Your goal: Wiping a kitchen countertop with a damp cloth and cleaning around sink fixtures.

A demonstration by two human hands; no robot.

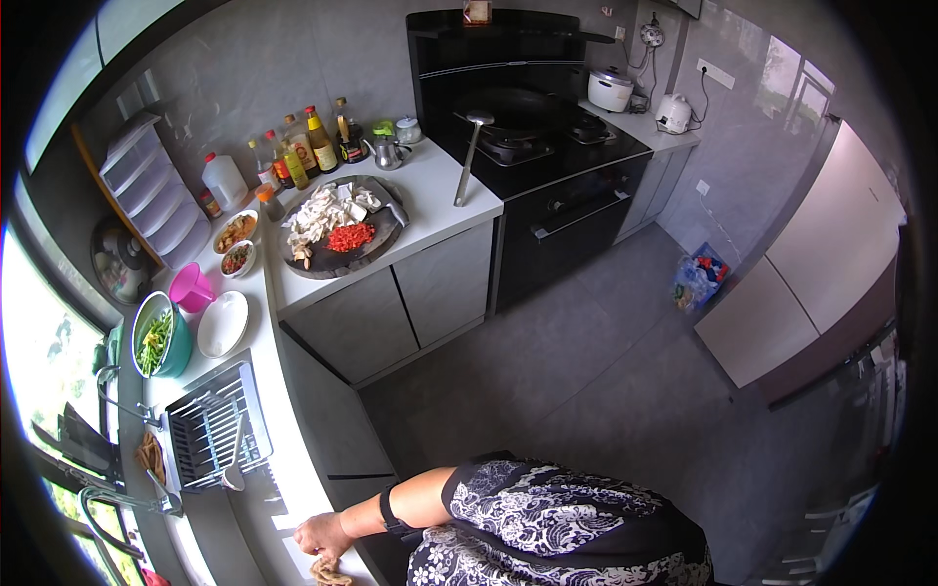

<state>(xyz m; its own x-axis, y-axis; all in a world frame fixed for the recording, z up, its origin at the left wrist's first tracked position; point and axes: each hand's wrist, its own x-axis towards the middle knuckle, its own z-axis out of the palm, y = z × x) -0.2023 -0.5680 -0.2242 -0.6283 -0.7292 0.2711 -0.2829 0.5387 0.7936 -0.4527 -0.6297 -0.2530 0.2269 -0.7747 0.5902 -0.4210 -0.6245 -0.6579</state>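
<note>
My right hand [322,536] is at the sink-side counter edge at the bottom, its fingers curled. A twisted brown cloth [331,573] comes out beneath the fingers, and the hand appears to grip it. My left hand is out of view. Just beyond the right hand is the sink [253,505], with a metal draining rack [212,425] across its far part. A pale long-handled ladle [234,472] rests on the rack. Another brown cloth [150,455] lies behind the rack, near a curved faucet [110,498].
A teal basin [178,351] of green vegetables, a white plate [223,324] and a pink cup [192,287] line the counter. A round chopping board [322,269] bears white pieces and chopped red pepper [351,236]. Beyond stand several bottles [320,143] and a black stove [571,165] with a wok [513,110].
</note>
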